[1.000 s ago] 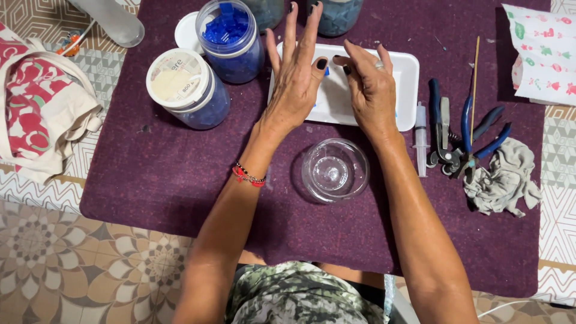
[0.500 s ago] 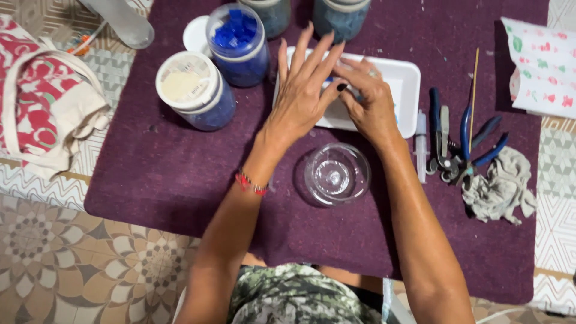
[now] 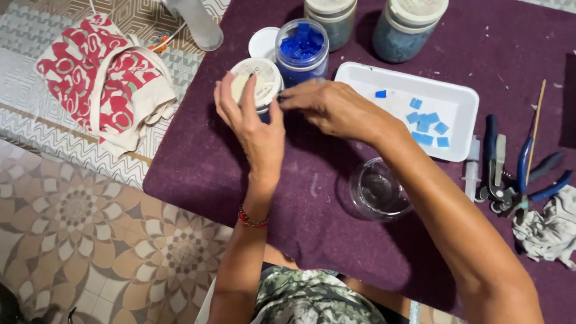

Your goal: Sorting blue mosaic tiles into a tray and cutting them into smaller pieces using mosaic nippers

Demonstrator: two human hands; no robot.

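Observation:
My left hand wraps its fingers around a jar with a white lid on the purple mat. My right hand reaches across to the same jar, fingertips touching its right side. Just behind it stands an open jar of blue tiles, its loose white lid lying to the left. A white tray to the right holds several small blue square tiles. An empty clear glass bowl sits under my right forearm.
Two lidded jars stand at the mat's far edge. Blue-handled pliers and nippers, a thin stick and a grey rag lie at the right. A red-and-white cloth and a clear tube rest at the left.
Both hands left the white tray and moved left to the white-lidded jar. The tiles now lie uncovered in the tray. The camera view shifted left and closer.

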